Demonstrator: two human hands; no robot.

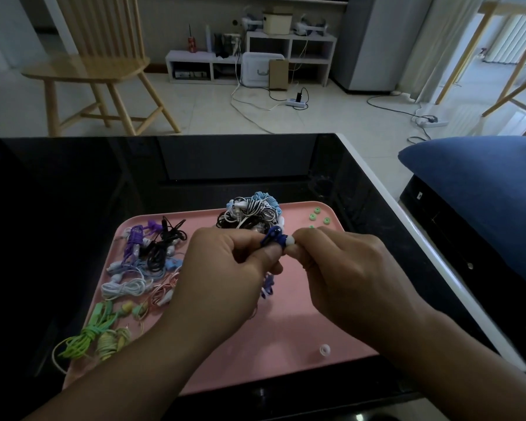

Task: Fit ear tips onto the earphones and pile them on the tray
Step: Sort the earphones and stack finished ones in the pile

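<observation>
Earphones task, black table (73, 183). Pink tray (301, 314) on table, near front edge. Left hand (225, 268) and right hand (346, 271) close together above tray middle. Left pinches blue earphone (274, 238); right pinches white tip (289, 240) against earphone end. Coiled earphones: black-white-blue heap (249, 214) at tray far edge; purple, black, white, green bundles (140, 268) along left side. Green tips (316, 214) at far right corner. Clear tip (324, 349) alone near front right edge.
</observation>
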